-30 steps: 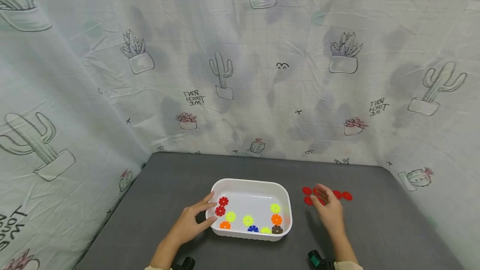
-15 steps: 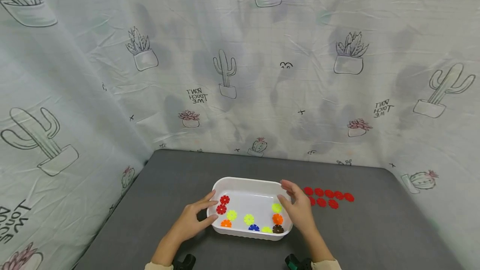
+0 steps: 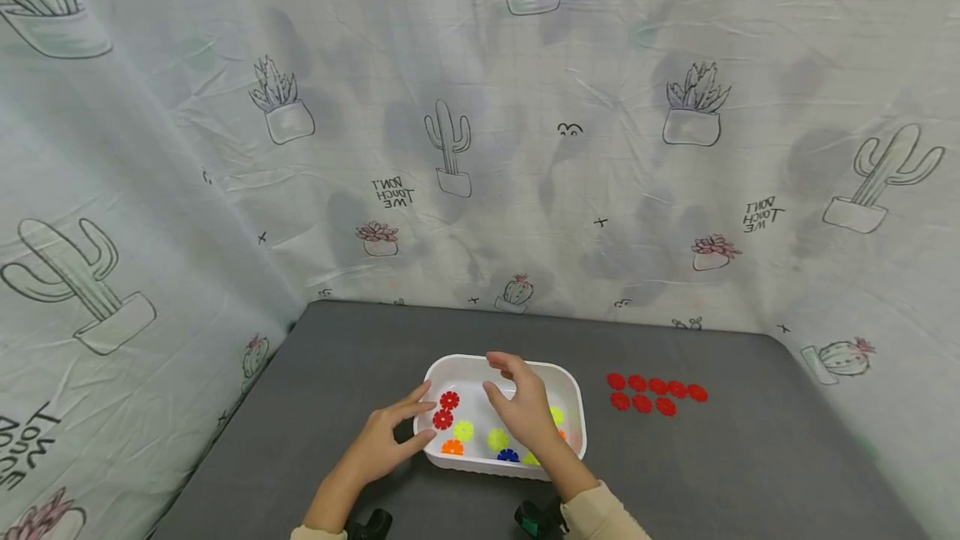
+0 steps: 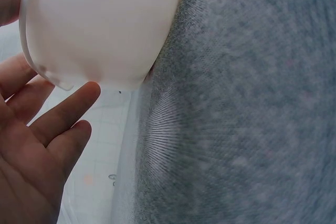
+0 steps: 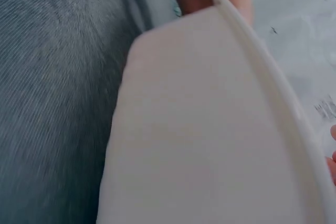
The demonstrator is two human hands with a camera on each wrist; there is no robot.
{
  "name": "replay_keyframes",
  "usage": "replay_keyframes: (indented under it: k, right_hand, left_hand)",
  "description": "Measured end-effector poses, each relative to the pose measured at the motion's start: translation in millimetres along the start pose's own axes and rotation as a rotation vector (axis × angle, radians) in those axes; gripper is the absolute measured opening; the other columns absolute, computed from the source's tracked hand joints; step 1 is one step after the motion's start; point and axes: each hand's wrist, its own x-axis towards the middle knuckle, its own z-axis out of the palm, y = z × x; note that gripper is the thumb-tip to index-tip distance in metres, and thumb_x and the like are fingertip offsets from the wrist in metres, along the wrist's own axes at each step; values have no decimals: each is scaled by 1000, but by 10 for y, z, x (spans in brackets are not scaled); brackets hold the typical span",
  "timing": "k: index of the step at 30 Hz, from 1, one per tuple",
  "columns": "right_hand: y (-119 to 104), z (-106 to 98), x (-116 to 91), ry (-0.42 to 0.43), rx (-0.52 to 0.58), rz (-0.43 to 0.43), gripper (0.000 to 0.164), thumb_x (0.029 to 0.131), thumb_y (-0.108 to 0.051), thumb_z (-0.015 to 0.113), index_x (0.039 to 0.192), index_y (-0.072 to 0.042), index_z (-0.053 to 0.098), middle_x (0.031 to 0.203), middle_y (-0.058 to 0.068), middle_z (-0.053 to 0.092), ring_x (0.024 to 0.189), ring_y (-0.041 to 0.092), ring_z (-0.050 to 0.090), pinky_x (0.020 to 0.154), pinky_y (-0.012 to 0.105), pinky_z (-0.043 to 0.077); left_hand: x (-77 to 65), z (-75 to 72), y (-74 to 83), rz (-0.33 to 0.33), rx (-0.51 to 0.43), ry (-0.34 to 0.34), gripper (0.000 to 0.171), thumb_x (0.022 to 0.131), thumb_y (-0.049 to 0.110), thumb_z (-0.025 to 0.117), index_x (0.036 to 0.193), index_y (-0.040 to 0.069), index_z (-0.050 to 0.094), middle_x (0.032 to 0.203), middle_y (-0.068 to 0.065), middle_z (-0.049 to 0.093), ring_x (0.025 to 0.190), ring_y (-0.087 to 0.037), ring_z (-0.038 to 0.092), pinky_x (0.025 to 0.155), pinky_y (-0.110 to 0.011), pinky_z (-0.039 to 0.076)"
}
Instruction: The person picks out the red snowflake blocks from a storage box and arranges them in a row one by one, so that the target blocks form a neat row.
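A white plastic basin (image 3: 558, 373) holds several notched plastic discs: a red disc (image 3: 449, 400), a yellow disc (image 3: 498, 439), an orange disc (image 3: 452, 447) and a blue disc (image 3: 507, 456) among them. At its left end my left hand (image 3: 381, 446) holds the rim, thumb and fingers spread along it. The left wrist view shows some fingers (image 4: 79, 103) against the outer wall. Over the middle of the basin is my right hand (image 3: 525, 407), thumb and fingers apart, with no disc showing between them. It covers part of the discs on the right.
Several red discs (image 3: 657, 387) lie flat in two rows on the grey tabletop (image 3: 720, 457), right of the basin. A cactus-print curtain (image 3: 480, 148) hangs behind the table and along its sides.
My right hand has moved left from the red discs on the table, past the basin's right rim, to over its middle. The left hand has stayed at the left rim.
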Motion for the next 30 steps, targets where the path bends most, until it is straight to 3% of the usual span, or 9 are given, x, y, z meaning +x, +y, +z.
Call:
replay_keyframes:
  k: [9, 16, 23, 30]
  right_hand:
    - [-71, 294, 143, -126, -12, -40, 36, 87, -8, 65, 122, -2, 57, 119, 10, 63, 108, 25, 60, 94, 41, 50]
    - [19, 423, 202, -179, -32, -40, 33, 86, -8, 64, 118, -1, 58, 116, 13, 65, 105, 27, 62, 90, 42, 52]
    - [80, 516, 242, -246, 65, 149, 31, 86, -4, 63, 116, -1, 61, 113, 13, 66, 105, 27, 62, 91, 40, 51]
    - [157, 564, 261, -279, 113, 276, 30, 85, 0, 64, 114, -2, 63, 113, 13, 66, 107, 31, 61, 92, 43, 51]
  left_hand:
    - [-15, 52, 1, 55, -7, 3, 43, 86, 37, 67, 120, 10, 67, 143, -4, 48, 125, -25, 52, 97, -51, 46]
    - [2, 49, -7, 50, -12, 10, 42, 86, 36, 68, 120, 11, 67, 143, -2, 48, 126, -24, 51, 98, -51, 45]
    - [14, 6, -3, 70, 7, 36, 42, 84, 34, 70, 118, 11, 68, 142, -2, 49, 125, -24, 52, 98, -49, 46]
    - [10, -6, 20, 69, 9, 44, 41, 83, 33, 71, 118, 11, 68, 142, -3, 49, 125, -24, 52, 97, -48, 46]
